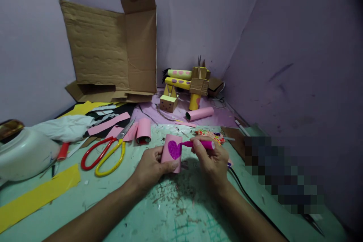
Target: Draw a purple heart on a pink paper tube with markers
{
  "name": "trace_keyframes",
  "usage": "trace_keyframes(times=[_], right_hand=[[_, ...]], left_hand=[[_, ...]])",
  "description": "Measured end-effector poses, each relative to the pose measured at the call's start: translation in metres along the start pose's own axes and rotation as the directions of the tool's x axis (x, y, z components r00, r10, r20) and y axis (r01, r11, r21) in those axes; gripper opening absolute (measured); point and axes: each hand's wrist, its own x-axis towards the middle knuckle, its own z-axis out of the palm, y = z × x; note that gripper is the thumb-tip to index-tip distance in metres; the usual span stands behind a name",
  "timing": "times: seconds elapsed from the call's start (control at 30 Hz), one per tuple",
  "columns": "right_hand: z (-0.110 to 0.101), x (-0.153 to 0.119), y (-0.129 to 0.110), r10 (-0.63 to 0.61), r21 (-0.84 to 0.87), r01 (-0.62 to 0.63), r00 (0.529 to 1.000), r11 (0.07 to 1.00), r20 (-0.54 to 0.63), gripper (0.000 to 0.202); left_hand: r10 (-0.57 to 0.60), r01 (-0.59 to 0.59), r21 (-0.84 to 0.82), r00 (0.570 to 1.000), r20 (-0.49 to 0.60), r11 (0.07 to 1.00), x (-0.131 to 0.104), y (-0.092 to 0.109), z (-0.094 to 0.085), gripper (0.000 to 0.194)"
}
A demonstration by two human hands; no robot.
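Observation:
My left hand [153, 164] holds a short pink paper-covered tube [167, 166] upright, thumb across its lower front. A purple heart [174, 149] is coloured on the side facing me. In my right hand [213, 160] is a magenta marker [208, 145], gripped like a pen, its tip at the heart's right edge. Left of the hands lie scissors [112, 151] with one red and one yellow handle. Just behind them stands another pink-covered tube [144, 128], and a longer pink tube [202, 113] lies farther back.
An opened cardboard box [99, 45] leans on the back wall. Yellow tubes with a cardboard piece [200, 86] and a small cat-faced box [168, 103] stand at the back. A yellow strip [39, 194] and a white rounded object [30, 155] are at left. A black cable [249, 196] runs right.

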Motion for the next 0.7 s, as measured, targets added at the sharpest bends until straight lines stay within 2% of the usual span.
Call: trace_keyframes(times=[0.5,0.7], right_hand=[[0.0012,0.0005,-0.0074,-0.051,0.007,0.05,0.997,0.999,0.063,0.014],[0.0015,-0.0005,-0.0075,-0.034,0.03,0.032,0.996,0.999,0.078,0.013]], left_hand=[[-0.002,0.002,0.017,1.0,0.008,1.0,-0.0011,0.0015,0.001,0.037],[-0.006,0.005,0.017,1.0,0.016,1.0,-0.0008,0.0001,0.0,0.037]])
